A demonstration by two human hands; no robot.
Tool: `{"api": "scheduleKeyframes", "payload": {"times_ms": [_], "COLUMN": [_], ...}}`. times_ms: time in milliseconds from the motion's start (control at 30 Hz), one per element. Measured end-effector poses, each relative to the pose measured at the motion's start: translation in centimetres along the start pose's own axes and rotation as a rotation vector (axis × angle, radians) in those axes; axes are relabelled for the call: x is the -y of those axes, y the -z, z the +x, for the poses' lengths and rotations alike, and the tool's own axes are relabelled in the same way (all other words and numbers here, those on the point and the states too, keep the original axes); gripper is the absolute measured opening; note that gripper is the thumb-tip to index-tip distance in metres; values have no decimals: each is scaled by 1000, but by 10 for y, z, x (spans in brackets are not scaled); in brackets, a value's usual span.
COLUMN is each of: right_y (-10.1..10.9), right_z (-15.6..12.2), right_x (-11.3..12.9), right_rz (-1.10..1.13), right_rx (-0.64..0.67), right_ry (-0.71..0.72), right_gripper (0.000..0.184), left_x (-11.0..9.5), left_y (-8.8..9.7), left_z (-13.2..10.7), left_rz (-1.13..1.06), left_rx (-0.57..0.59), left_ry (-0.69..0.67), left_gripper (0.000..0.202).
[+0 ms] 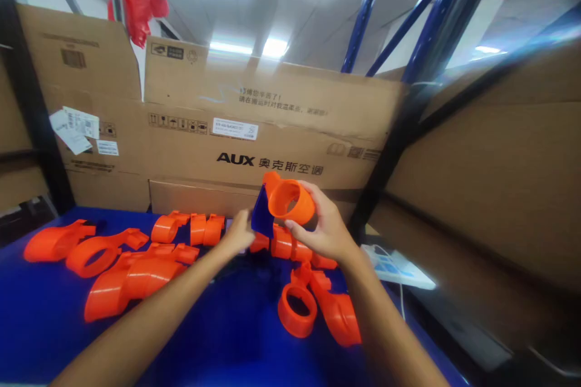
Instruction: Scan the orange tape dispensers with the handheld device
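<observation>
My right hand is closed around an orange plastic ring-shaped part, held up above the blue table with its opening facing me. My left hand pinches a dark blue flat piece that touches the left side of that orange part. Below the hands lie more orange parts, among them a ring with a tab and a curved piece.
Several orange clamp-like parts are spread over the left of the table. Large cardboard boxes stand along the back and right. A white device with a cable lies at the right edge. Blue and black rack posts rise behind.
</observation>
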State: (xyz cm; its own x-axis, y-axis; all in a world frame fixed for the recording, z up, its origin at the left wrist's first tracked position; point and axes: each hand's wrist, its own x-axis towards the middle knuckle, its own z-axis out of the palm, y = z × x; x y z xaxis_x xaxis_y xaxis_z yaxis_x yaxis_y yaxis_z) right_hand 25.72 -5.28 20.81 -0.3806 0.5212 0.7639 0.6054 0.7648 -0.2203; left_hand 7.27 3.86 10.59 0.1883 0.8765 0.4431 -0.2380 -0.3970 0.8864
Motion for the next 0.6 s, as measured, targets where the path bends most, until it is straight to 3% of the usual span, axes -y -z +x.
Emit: {"api": "scheduleKeyframes", "payload": {"times_ms": [167, 367, 600], "right_y": [-30, -54, -75], "right_z": [14, 12, 1], "right_x": [16, 22, 23], "right_rz": [-13, -44, -59], "right_rx": [154, 263, 344], "right_ry": [72, 102, 91], "right_gripper": [71, 78, 75], "left_x": [-19, -30, -33], "left_y": [28, 36, 41], "left_z": [2, -9, -24], "left_rz": [-327, -391, -418], "left_rx": [-160, -140, -220], "left_ry": [95, 167, 228], "left_gripper": [50, 52, 41]}}
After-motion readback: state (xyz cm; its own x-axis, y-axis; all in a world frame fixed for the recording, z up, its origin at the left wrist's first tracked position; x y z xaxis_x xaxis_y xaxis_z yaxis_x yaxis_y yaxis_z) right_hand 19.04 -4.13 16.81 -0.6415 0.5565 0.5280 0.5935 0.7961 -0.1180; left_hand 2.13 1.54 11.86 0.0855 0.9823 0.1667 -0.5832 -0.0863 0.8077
